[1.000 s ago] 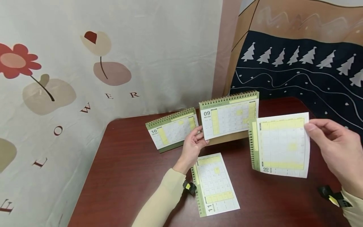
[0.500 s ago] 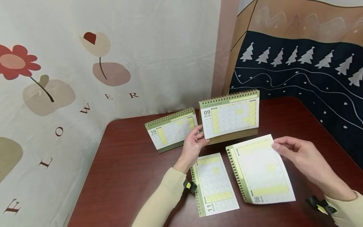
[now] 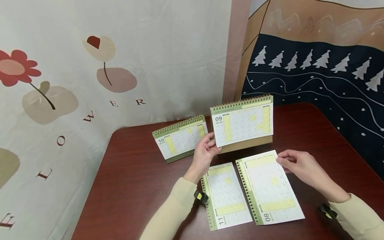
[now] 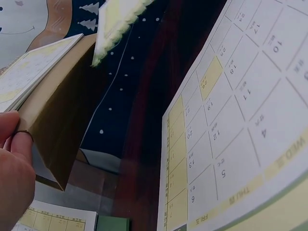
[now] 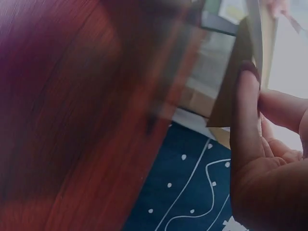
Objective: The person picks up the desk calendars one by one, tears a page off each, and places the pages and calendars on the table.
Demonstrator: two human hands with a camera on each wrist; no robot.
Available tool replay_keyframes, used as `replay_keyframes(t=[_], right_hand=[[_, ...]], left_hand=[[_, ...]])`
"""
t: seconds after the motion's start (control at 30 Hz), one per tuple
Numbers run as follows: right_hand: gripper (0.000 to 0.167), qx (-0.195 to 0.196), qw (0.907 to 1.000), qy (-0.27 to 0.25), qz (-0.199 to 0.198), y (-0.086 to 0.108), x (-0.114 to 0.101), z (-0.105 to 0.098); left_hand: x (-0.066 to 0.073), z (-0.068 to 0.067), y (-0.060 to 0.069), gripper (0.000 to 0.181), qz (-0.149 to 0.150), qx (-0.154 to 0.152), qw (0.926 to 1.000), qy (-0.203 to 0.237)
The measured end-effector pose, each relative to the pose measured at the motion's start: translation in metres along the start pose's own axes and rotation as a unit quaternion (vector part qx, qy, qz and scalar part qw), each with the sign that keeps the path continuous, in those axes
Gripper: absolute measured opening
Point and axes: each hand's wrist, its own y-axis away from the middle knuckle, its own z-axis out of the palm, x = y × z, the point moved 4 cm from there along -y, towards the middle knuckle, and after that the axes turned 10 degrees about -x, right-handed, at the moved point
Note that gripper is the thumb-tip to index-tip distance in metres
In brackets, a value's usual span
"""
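Note:
My left hand (image 3: 202, 157) grips the lower left corner of a desk calendar (image 3: 244, 125) showing page 09, which stands upright on its brown cardboard stand (image 4: 62, 106). On the right, my right hand (image 3: 303, 168) pinches the upper right edge of a loose calendar page (image 3: 270, 190) marked 08. That page lies at or just above the table; the gap cannot be judged. Close to its left is another loose page (image 3: 228, 196) marked 11, flat on the table. In the right wrist view, thumb and finger (image 5: 248, 106) pinch the thin sheet, seen edge-on.
A second desk calendar (image 3: 181, 138) showing page 10 stands at the back left, next to the 09 calendar. The dark red wooden table (image 3: 129, 186) meets a pale flower-printed curtain (image 3: 180, 60) behind. A dark tree-patterned cloth (image 3: 315, 80) hangs at the right.
My right hand has brought the 08 page leftward and down, from beside the 09 calendar to beside the 11 page. My left hand keeps its hold on the 09 calendar.

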Motion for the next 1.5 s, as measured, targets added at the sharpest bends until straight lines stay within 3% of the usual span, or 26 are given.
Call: replay_keyframes(t=[0.17, 0.5, 1.07, 1.5], right_hand=[[0.022, -0.001, 0.9993, 0.037, 0.004, -0.012, 0.005, 0.003], [0.023, -0.016, 0.9988, 0.042, 0.020, -0.026, 0.011, 0.007], [0.018, 0.007, 0.9901, 0.138, 0.024, -0.030, 0.014, 0.009], [0.018, 0.003, 0.9851, 0.168, 0.037, -0.030, 0.018, 0.012]], left_hand=[[0.000, 0.002, 0.000, 0.059, -0.004, -0.004, 1.0000, -0.004], [0.001, 0.003, -0.001, 0.059, -0.003, -0.010, 0.9999, -0.006], [-0.002, 0.005, -0.008, 0.059, -0.007, -0.020, 0.9997, -0.014], [-0.004, 0.003, -0.009, 0.060, -0.006, -0.024, 0.9996, -0.010]])
